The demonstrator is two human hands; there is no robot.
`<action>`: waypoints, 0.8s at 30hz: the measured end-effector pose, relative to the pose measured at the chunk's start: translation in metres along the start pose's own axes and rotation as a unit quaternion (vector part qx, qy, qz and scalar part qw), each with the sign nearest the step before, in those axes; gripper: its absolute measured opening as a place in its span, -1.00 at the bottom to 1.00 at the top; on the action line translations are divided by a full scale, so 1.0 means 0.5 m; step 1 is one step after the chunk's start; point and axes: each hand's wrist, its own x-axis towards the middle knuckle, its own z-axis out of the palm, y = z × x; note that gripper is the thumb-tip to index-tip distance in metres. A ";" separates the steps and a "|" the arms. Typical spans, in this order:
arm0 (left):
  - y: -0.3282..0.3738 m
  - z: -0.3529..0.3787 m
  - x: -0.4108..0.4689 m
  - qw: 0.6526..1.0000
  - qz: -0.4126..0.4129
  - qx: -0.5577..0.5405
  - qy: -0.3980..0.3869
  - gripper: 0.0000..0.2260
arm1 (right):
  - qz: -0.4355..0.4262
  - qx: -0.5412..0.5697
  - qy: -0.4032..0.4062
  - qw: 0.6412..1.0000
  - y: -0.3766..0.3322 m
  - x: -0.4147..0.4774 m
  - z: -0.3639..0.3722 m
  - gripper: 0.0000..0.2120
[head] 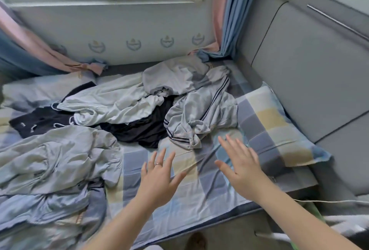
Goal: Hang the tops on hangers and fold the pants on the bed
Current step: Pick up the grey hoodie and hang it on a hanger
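A jumble of clothes lies across the bed. Grey pants with dark side stripes sit nearest my hands. A black garment lies under a pale grey top, and another grey garment is bunched behind. A second black piece lies at the left. My left hand and my right hand hover over the checked sheet just short of the striped pants, fingers spread, holding nothing. No hanger is in view.
A crumpled grey-blue quilt fills the bed's left side. A checked pillow leans by the grey padded headboard on the right. Curtains hang beside the window wall behind. A white cable runs along the bed's right edge.
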 end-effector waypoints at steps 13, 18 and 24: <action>-0.268 0.018 0.455 0.999 -0.005 -0.002 0.038 -0.36 | 0.052 0.030 0.018 0.998 -0.023 0.432 0.191 -0.39; -0.387 -0.042 0.551 0.999 0.011 0.025 -0.017 -0.37 | 0.104 0.036 -0.012 0.994 -0.093 0.578 0.266 -0.39; -0.469 -0.050 0.607 0.999 -0.023 0.005 -0.029 -0.38 | 0.114 0.038 -0.041 0.992 -0.122 0.686 0.306 -0.40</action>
